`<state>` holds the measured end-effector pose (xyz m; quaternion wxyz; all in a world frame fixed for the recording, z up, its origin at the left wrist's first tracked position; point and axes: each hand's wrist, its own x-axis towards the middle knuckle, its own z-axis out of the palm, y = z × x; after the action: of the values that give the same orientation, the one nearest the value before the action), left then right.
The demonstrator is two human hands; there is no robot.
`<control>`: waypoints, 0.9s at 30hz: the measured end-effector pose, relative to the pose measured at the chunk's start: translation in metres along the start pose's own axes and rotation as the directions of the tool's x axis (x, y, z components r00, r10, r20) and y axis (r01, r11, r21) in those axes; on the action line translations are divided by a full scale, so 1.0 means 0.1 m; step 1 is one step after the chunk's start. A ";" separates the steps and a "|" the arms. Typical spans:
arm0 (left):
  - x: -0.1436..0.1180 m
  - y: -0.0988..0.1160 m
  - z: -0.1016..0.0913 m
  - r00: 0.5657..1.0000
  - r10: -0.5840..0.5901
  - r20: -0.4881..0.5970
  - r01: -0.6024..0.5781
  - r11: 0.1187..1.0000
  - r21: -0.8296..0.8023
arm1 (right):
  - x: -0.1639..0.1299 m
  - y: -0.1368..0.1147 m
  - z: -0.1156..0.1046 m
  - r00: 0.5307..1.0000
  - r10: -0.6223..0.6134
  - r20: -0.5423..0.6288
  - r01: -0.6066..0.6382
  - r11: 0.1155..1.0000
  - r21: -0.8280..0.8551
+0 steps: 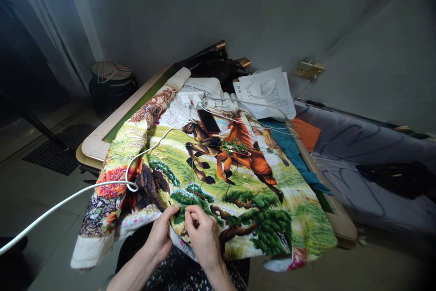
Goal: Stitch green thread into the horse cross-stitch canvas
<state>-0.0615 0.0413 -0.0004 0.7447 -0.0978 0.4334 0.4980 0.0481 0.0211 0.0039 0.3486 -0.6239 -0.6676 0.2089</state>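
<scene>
A large cross-stitch cloth (213, 191) with running horses and pine branches is spread over the table and hangs over its near edge. My left hand (160, 236) grips the cloth's near edge, thumb on top and fingers underneath. Just to its right, my right hand (203, 232) is closed in a pinch above the stitched green pine. A fine embroidery thread (193, 177) runs over the cloth to its fingertips. No needle can be made out. The cloth's left side is gathered into a thick roll (119, 164). A bundle of green threads (235, 146) lies on the orange horse.
A phone (208, 121) and a white power strip (190, 96) with plugs lie on the cloth. A white cable (68, 200) loops across the roll from the left. White packets (265, 93) lie at the back. The table edge (97, 141) shows left; a dark bin (112, 86) stands beyond.
</scene>
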 end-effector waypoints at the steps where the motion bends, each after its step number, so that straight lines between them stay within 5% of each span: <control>1: 0.00 0.00 0.01 1.000 0.002 -0.001 -0.002 1.000 -0.002 | 0.00 0.00 0.00 1.000 -0.010 -0.006 0.010 1.000 -0.009; 17: 0.03 -0.04 -0.02 0.999 0.021 0.025 -0.021 1.000 -0.017 | 0.06 -0.03 -0.06 0.992 -0.123 -0.038 0.119 0.989 -0.085; 27: 0.04 -0.06 -0.01 0.998 0.064 0.009 -0.064 0.996 0.055 | 0.17 0.01 -0.19 0.984 -0.170 0.047 0.173 0.983 -0.055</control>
<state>-0.0567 0.0406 -0.0061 0.7323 -0.0615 0.4472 0.5098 0.0628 0.0344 0.0193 0.3327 -0.5693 -0.7319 0.1717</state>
